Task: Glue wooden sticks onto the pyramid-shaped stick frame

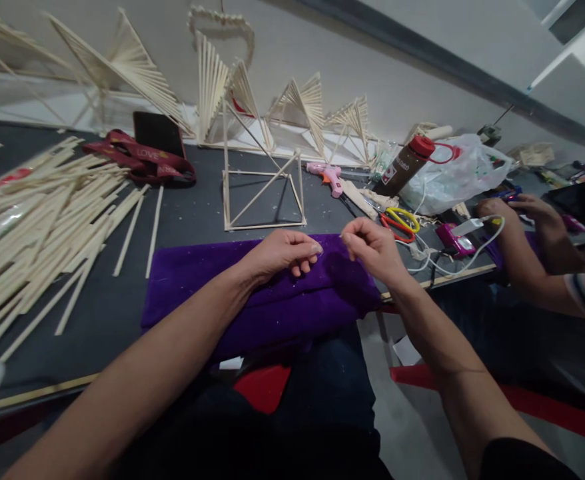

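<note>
My left hand (285, 255) is above a folded purple cloth (197, 277), thumb pressed against curled fingers. My right hand (370, 245) is a short way to its right over the same cloth, thumb and forefinger pinched together. Whatever either pinch holds, if anything, is too small to make out. Small pale flecks lie on the cloth. Just beyond the hands stands an open frame of thin wooden sticks (226, 200), with diagonal sticks across it. A pink glue gun (331, 179) lies to the right of the frame.
Loose wooden sticks (37, 247) pile up at left, near a red lanyard (137, 160). Twisted stick models (212, 80) line the wall. Scissors (400, 223), a brown bottle (405, 167), a plastic bag (465, 173) and cables lie right. Another person's hands (497, 213) work at far right.
</note>
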A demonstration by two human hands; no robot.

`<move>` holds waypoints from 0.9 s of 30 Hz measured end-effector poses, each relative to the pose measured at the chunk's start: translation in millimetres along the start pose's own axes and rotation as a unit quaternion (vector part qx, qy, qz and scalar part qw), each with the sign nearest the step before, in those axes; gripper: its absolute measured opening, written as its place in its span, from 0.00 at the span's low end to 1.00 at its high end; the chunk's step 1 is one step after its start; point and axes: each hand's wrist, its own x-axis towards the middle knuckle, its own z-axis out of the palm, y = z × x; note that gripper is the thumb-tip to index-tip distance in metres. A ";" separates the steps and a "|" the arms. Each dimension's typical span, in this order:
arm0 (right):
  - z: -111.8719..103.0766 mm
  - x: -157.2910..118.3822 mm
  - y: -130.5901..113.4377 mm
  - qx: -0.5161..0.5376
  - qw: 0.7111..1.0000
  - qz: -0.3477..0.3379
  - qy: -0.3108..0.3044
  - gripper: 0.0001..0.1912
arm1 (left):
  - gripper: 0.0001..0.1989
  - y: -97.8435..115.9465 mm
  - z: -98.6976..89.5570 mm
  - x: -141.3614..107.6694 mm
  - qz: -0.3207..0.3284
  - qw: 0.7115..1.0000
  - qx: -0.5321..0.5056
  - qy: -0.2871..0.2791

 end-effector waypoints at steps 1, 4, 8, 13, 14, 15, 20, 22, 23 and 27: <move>7.3 4.6 -4.4 -0.017 0.999 -0.030 -0.010 0.08 | 0.08 -0.5 -1.2 0.2 0.001 1.000 -0.008 -0.003; 22.2 15.2 -10.3 -0.106 0.985 -0.134 -0.018 0.06 | 0.10 -1.8 -4.8 1.5 0.008 0.999 -0.039 -0.010; 27.2 18.3 -4.2 -0.184 0.962 -0.200 -0.025 0.06 | 0.08 -2.6 -6.6 3.3 0.011 0.996 -0.086 0.008; 28.2 14.8 5.3 -0.214 0.952 -0.216 -0.029 0.08 | 0.10 -2.7 -5.9 4.2 0.009 0.994 -0.103 0.022; 28.5 14.5 5.8 -0.213 0.951 -0.222 -0.028 0.08 | 0.09 -2.7 -6.2 4.2 0.009 0.995 -0.102 0.021; 28.6 14.4 5.7 -0.206 0.952 -0.226 -0.026 0.07 | 0.09 -2.7 -6.7 4.3 0.011 0.995 -0.101 0.021; 23.3 16.8 3.1 -0.070 0.986 -0.142 -0.050 0.06 | 0.09 -1.5 -10.0 3.6 0.005 0.994 -0.106 0.017; 19.9 18.9 3.6 0.012 0.997 -0.062 -0.052 0.13 | 0.10 -1.2 -10.6 3.1 0.003 0.994 -0.107 0.007; 18.8 20.1 4.1 0.050 0.997 -0.025 -0.058 0.17 | 0.10 -1.3 -10.7 2.9 0.004 0.994 -0.106 0.003; 20.0 23.6 6.7 0.135 0.980 0.059 -0.134 0.26 | 0.08 -2.2 -10.2 2.7 0.020 0.995 -0.102 -0.002</move>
